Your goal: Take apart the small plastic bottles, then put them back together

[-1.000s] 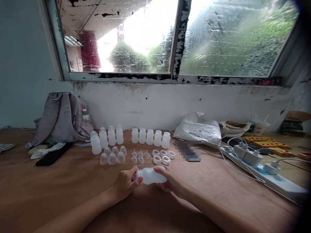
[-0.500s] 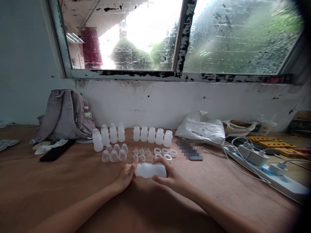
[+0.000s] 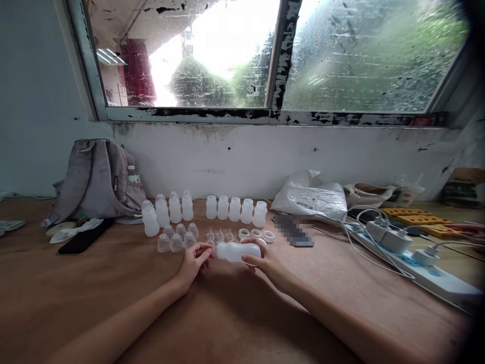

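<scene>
A frosted white baby bottle lies sideways above the table, its mouth end toward the left. My right hand is wrapped round its base. My left hand pinches at the other end, where a small clear nipple partly shows between fingertips and bottle. Just behind are loose clear nipples and white collar rings, some hidden by the bottle and my right hand. Clear dome caps stand in rows beyond my left hand.
Capped bottles and open bottles line the back. A grey backpack and black phone are left. A silver plastic bag, a power strip with cables and yellow blocks are right. Another person's hand shows at the right edge.
My left hand has gone from wrapping the bottle's mouth end to a fingertip pinch at its tip. The bottle has risen slightly, and my right hand has shifted its grip. Another person's hand has appeared at right.
</scene>
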Action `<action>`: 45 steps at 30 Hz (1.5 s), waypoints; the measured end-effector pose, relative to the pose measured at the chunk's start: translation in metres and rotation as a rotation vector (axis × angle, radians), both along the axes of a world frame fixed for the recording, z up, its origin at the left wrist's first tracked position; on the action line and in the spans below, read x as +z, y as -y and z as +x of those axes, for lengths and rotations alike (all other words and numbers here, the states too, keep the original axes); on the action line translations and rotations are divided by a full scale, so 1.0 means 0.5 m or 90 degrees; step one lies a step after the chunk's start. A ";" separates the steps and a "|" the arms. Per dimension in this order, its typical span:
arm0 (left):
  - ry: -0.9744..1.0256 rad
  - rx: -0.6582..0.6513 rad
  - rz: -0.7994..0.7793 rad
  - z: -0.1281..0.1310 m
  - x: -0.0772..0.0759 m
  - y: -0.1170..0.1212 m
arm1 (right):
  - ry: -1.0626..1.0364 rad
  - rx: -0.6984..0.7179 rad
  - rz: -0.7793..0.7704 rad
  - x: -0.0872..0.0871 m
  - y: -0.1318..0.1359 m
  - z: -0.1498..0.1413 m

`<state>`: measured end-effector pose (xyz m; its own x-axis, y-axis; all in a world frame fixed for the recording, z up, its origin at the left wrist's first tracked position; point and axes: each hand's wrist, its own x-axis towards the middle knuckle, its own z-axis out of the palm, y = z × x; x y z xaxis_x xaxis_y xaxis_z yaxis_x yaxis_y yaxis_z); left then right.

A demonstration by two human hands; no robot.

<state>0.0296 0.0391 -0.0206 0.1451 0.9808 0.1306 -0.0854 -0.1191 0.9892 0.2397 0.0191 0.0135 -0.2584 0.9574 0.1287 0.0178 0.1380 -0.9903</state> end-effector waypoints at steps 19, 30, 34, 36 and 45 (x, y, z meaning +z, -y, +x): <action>-0.030 0.069 -0.061 0.003 0.010 0.005 | -0.030 0.011 -0.029 0.005 0.002 0.005; -0.054 0.042 0.013 0.000 0.015 0.011 | -0.078 -0.014 -0.053 0.006 -0.001 0.007; -0.065 0.029 0.021 0.003 0.016 0.013 | -0.085 -0.010 -0.060 0.003 -0.003 0.008; -0.062 0.020 0.020 0.004 0.015 0.012 | -0.091 -0.003 -0.063 0.002 -0.003 0.010; -0.023 -0.057 0.019 0.004 0.014 0.020 | -0.172 0.031 -0.129 -0.007 -0.009 0.008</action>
